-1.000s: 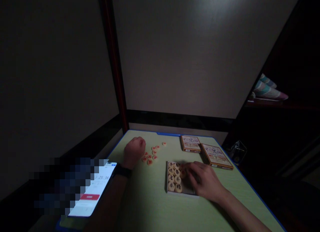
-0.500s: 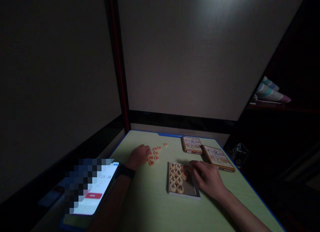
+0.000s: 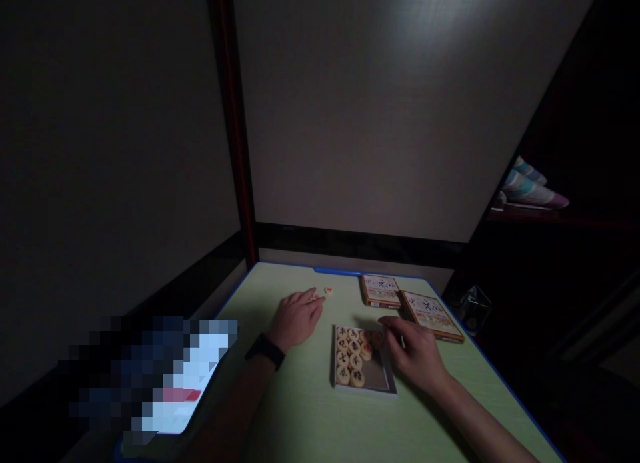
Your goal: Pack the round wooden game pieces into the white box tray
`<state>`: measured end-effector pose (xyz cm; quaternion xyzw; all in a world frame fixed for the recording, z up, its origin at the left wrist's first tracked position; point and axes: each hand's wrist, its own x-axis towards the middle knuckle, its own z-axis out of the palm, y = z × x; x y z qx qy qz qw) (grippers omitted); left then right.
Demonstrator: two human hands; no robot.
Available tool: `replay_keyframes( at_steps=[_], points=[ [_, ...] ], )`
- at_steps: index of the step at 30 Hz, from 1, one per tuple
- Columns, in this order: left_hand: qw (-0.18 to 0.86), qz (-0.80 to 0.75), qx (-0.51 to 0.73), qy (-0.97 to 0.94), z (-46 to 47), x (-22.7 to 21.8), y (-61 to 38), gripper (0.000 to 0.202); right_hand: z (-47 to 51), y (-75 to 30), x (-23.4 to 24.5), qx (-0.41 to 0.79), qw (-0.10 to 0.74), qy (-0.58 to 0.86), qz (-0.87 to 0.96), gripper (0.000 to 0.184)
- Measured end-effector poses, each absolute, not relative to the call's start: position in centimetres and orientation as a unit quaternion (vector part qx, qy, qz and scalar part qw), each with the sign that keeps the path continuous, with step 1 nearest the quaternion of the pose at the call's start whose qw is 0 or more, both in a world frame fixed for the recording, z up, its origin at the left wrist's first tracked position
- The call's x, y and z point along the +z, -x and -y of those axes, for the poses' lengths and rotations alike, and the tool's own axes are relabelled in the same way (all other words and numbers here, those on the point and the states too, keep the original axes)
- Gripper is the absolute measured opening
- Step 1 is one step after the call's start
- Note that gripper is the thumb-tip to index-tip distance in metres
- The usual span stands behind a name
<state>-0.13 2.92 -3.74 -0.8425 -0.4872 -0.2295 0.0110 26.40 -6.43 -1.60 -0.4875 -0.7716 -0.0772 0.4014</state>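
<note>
The tabletop (image 3: pixel 300 396) is pale green with blue edging (image 3: pixel 337 272), the xiangqi pieces (image 3: pixel 355 362) are cream with black or red characters, their box (image 3: pixel 376 378) is white-rimmed, and the wristband (image 3: pixel 271 350) is black.

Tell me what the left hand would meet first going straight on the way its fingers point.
Probably the red-marked piece just beyond the left hand, though height above the table is unclear.

Green table (image 3: pixel 300 396); on it open tray (image 3: pixel 375 375); two boxes (image 3: pixel 433 313); loose pieces (image 3: pixel 328 290)
</note>
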Motion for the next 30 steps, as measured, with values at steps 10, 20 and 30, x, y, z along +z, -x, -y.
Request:
replay_keyframes(
  at_steps=[10, 20, 30],
  points=[
    [-0.027, 0.424, -0.228, 0.876, -2.8, -3.6, 0.0, 0.036, 6.7, -26.4, -1.6, -0.060, 0.402, 0.478, 0.779, 0.025],
    [-0.096, 0.449, -0.271, 0.846, -3.2, -3.2, -0.3, 0.049, 2.2, -22.2, 2.2, 0.081, 0.269, 0.524, 0.804, 0.028],
    [-0.017, 0.498, -0.214, 0.840, -2.6, -2.8, -0.8, 0.019, -5.1, -17.9, 0.1, 0.053, 0.070, 0.450, 0.889, 0.022]
  ],
)
